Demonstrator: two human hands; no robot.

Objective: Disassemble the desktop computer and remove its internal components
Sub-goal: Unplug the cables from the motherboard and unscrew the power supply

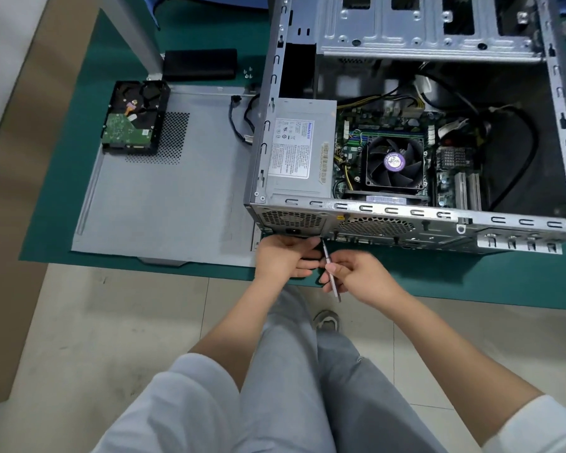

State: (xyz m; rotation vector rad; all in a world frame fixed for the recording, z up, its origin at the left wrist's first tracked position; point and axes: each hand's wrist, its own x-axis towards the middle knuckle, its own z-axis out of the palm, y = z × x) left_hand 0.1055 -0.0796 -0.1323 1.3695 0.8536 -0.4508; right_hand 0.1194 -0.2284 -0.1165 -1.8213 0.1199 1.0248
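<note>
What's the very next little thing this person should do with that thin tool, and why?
Probably seat the screwdriver tip in a screw on the case's rear panel beside the power supply. The right hand pinches its shaft, the left hand steadies near the tip, and the supply sits in the case.

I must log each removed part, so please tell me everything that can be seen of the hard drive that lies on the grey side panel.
The hard drive is a black rectangular block lying flat with its underside up. A green circuit board covers the nearer part of that face, the farther part is bare black casing with a small pinkish sticker. It looks like metal. It rests on the far left corner of the removed side panel, partly over the panel's perforated vent patch. No cable is plugged into it, and neither hand touches it.
</note>
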